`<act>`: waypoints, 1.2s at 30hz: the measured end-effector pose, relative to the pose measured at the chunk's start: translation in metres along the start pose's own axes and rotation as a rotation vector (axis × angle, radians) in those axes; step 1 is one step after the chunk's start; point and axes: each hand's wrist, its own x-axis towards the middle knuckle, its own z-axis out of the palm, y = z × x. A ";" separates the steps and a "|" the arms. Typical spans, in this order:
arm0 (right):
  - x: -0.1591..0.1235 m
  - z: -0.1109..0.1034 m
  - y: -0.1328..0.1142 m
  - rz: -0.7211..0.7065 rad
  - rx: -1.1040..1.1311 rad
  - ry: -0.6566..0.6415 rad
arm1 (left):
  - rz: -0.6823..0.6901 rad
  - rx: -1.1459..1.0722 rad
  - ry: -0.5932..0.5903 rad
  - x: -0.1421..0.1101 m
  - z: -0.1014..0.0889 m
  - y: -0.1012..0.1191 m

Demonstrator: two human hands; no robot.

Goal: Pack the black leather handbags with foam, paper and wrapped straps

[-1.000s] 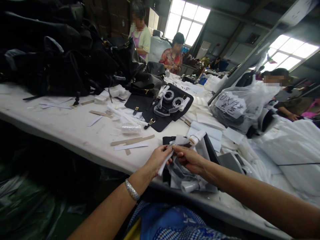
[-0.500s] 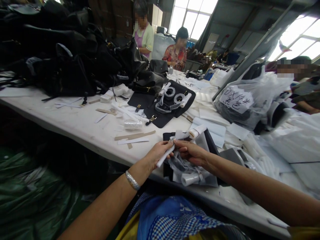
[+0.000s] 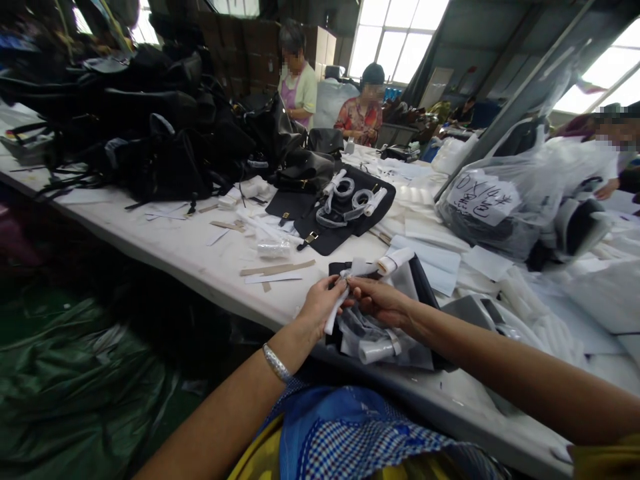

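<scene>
My left hand is closed around a strap wrapped in white foam sheet, whose end sticks out below the fingers. My right hand pinches the same wrapped strap near its upper end, its fingertips meeting those of the left. Beneath both hands lies a black bag at the table's front edge, partly covered by clear plastic and wrapping. On it are a white-wrapped roll at the top and another white roll near the front. What sits exactly between the fingertips is too small to make out.
Further back lies a black bag flap with wrapped straps. A clear plastic roll and cardboard strips rest on the white table. Black bags pile up at left; a filled plastic bag stands right. Two people work behind.
The view has turned slightly left, so things appear shifted right. Both hands stay together on the wrapped strap, whose loose end now points more steeply downward.
</scene>
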 end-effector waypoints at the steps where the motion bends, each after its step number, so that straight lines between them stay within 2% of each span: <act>1: 0.000 0.001 0.001 -0.008 0.008 0.010 | 0.014 -0.004 0.007 -0.002 0.001 0.000; 6: -0.004 0.002 0.005 -0.065 0.044 0.055 | 0.070 -0.033 0.016 -0.009 0.005 -0.001; 16: -0.027 0.003 0.000 -0.125 0.007 0.079 | 0.180 -0.234 0.131 -0.020 0.026 -0.012; 23: -0.008 0.003 0.011 -0.128 -0.039 0.142 | 0.300 -0.341 0.154 -0.009 0.021 -0.022; 30: 0.012 0.007 0.022 -0.082 -0.127 0.175 | 0.080 -0.314 0.184 0.011 -0.007 -0.037; 36: 0.004 0.011 0.004 0.007 -0.166 0.143 | -0.009 -0.346 0.118 0.020 -0.016 -0.041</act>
